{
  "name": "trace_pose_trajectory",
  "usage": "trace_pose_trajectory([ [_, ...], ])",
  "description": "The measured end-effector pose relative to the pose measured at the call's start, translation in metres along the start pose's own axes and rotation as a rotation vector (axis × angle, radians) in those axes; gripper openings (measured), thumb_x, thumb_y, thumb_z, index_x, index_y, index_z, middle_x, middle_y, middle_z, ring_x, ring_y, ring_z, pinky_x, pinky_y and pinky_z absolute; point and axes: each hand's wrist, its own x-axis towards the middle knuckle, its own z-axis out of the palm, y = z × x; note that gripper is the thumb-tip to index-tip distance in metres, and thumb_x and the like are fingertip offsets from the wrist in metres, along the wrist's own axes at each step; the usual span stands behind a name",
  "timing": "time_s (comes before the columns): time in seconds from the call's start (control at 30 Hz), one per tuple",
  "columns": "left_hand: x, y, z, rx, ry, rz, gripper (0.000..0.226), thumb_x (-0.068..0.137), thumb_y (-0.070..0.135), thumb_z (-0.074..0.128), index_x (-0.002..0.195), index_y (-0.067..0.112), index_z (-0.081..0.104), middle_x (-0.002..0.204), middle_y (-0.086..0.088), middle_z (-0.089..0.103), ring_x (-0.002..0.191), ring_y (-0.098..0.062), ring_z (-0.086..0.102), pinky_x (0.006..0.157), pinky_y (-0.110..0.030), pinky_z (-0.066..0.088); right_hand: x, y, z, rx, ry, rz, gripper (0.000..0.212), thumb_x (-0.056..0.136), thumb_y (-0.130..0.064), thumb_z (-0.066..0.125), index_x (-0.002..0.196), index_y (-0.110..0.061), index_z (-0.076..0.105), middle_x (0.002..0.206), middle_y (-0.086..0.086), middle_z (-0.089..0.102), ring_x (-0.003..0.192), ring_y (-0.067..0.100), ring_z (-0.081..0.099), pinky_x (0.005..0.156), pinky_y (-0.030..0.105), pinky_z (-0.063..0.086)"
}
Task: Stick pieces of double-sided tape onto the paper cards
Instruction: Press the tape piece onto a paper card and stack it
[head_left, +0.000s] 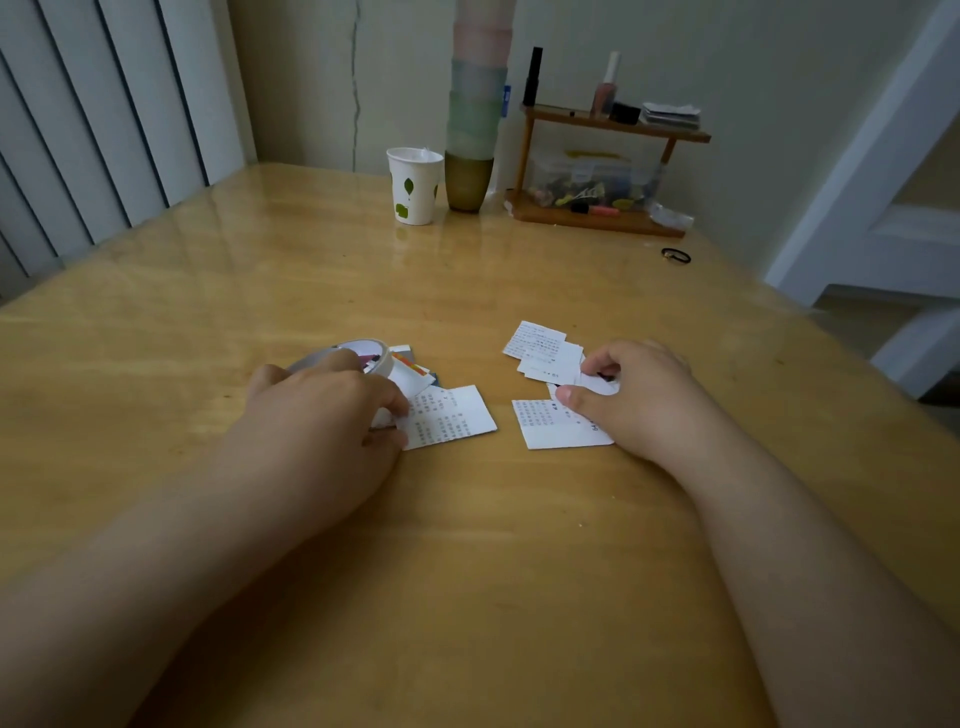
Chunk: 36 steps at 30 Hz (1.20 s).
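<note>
My left hand (322, 410) grips a white roll of double-sided tape (358, 356), and its fingertips rest on the left edge of a printed paper card (452, 415). My right hand (634, 395) pinches a small white card (600, 383) between thumb and fingers, above another printed card (550, 423) lying flat on the wooden table (467, 519). A small pile of printed cards (540, 348) lies just beyond my right hand. A few coloured cards (410, 364) peek out behind the tape roll.
At the back stand a white paper cup with leaf prints (414, 186), a tall stack of coloured cups (475, 114) and a wooden shelf (597, 213) with a clear box and small bottles. A black hair tie (675, 255) lies at the right.
</note>
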Motion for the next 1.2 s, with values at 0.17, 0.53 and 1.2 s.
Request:
trace_pose_trajectory([
  [0.17,0.001,-0.003,0.001,0.048,0.020,-0.049,0.033,0.092,0.045,0.042,0.124,0.040,0.052,0.117,0.011,0.046,0.115,-0.008,0.048,0.095,-0.030,0.024,0.001,0.002,0.000,0.024,0.010,0.002,0.041,0.084,-0.045,0.066,0.117,-0.023,0.058,0.121,-0.002,0.049,0.122,0.020,0.042,0.094,0.028,0.036],
  [0.53,-0.001,0.002,-0.004,-0.079,0.061,-0.026,0.035,0.088,0.041,0.052,0.122,0.037,0.055,0.089,0.013,0.035,0.084,-0.012,0.039,0.083,-0.026,0.020,0.001,0.002,-0.008,0.013,-0.022,0.071,0.041,0.084,-0.043,0.065,0.118,-0.022,0.057,0.125,0.003,0.048,0.121,0.023,0.044,0.090,0.026,0.034],
  [1.2,-0.007,0.009,-0.019,-0.417,0.103,-0.011,0.012,0.083,0.036,0.058,0.093,0.043,0.059,0.072,0.011,0.039,0.061,0.000,0.045,0.052,-0.013,0.029,-0.026,-0.026,-0.031,0.413,0.279,-0.132,0.018,0.084,-0.023,0.071,0.098,-0.031,0.061,0.091,-0.014,0.064,0.070,-0.004,0.056,0.045,0.003,0.036],
])
